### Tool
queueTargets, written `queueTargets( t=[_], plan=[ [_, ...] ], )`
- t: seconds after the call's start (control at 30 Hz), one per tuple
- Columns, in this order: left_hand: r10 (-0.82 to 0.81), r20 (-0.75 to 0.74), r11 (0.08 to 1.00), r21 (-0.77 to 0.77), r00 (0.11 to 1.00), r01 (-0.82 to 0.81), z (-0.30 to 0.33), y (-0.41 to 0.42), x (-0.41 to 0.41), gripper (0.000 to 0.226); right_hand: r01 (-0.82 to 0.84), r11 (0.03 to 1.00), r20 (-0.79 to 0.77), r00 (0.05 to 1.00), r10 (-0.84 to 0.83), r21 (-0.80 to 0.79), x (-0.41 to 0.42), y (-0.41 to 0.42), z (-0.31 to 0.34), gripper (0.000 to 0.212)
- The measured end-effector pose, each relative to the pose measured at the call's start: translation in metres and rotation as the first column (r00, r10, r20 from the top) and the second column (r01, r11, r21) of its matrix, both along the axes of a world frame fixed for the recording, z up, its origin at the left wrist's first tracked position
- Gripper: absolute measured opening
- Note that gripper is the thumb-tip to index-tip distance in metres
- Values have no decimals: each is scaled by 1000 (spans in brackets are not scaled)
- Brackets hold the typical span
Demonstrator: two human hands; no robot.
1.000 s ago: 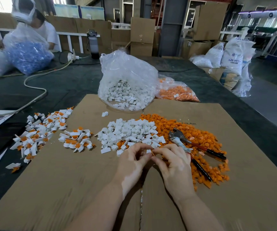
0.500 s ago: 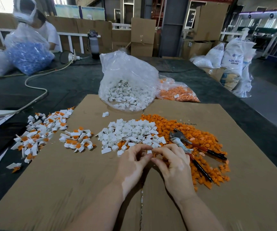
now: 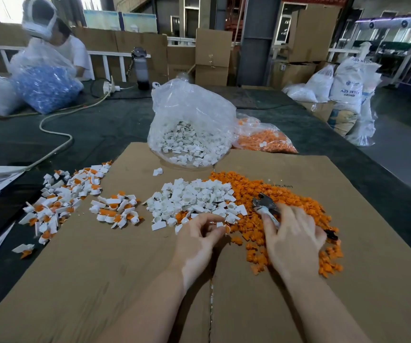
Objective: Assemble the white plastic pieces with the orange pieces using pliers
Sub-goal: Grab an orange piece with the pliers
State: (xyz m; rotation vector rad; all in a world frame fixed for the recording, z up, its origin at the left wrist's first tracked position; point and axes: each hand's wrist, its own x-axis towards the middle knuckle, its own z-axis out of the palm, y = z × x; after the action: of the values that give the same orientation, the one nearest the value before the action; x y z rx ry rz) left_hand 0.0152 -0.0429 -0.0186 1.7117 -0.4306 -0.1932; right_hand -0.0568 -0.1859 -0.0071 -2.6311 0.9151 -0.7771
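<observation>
Cardboard sheet (image 3: 100, 280), left hand (image 3: 197, 243) pinching white-orange piece (image 3: 225, 228), right hand (image 3: 296, 241) spread over pliers (image 3: 265, 205), orange heap (image 3: 286, 194) beneath

Matt brown cardboard sheet (image 3: 100, 280) carries matt white plastic pieces (image 3: 194, 196), orange plastic pieces (image 3: 286, 194) and dull-metal pliers (image 3: 264, 203); glossy, crinkled clear plastic bag (image 3: 192, 107) behind.

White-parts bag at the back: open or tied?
Open. The clear bag gapes at the top, its plastic loose and unknotted, with white pieces piled inside at the bottom.

A factory floor: stacked cartons (image 3: 213, 55), resin sacks (image 3: 348, 90), bagged parts (image 3: 189, 134).
</observation>
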Motion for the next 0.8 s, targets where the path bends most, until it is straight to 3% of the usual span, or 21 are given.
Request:
queueTargets(
  t=[0.07, 0.13, 0.23, 0.37, 0.47, 0.6, 0.7, 0.8],
  plan=[
    [0, -17, 1000, -9, 1000, 0, 1, -1, 1, 10, 103, 994, -251, 964, -88, 48, 3, -18, 9, 46],
    [4, -28, 1000, -17, 1000, -5, 2, -3, 2, 10, 137, 982, -434, 898, -68, 129, 7, -31, 16, 43],
    [6, -38, 1000, -20, 999, -7, 3, -4, 3, 8, 140, 985, -540, 839, -65, 99, 11, -37, 18, 40],
    [14, -102, 998, -55, 995, -20, 3, -6, 4, 9, 114, 993, -514, 852, -102, -8, 10, -35, 20, 40],
    [28, -197, 994, -98, 980, -48, 6, -9, 6, 10, 20, 1000, -450, 893, -26, -18, 6, -30, 28, 33],
    [21, -388, 957, -258, 921, -130, 16, -14, 9, 12, -175, 966, -360, 903, 234, 189, 4, -13, 45, 30],
    [47, -429, 941, -283, 902, -183, 26, -16, 14, 11, -302, 846, -252, 862, 439, 439, 3, 0, 55, 37],
    [88, -445, 935, -271, 891, -228, 31, -15, 21, 11, -341, 728, -186, 823, 537, 595, 2, 9, 59, 38]
  ],
)
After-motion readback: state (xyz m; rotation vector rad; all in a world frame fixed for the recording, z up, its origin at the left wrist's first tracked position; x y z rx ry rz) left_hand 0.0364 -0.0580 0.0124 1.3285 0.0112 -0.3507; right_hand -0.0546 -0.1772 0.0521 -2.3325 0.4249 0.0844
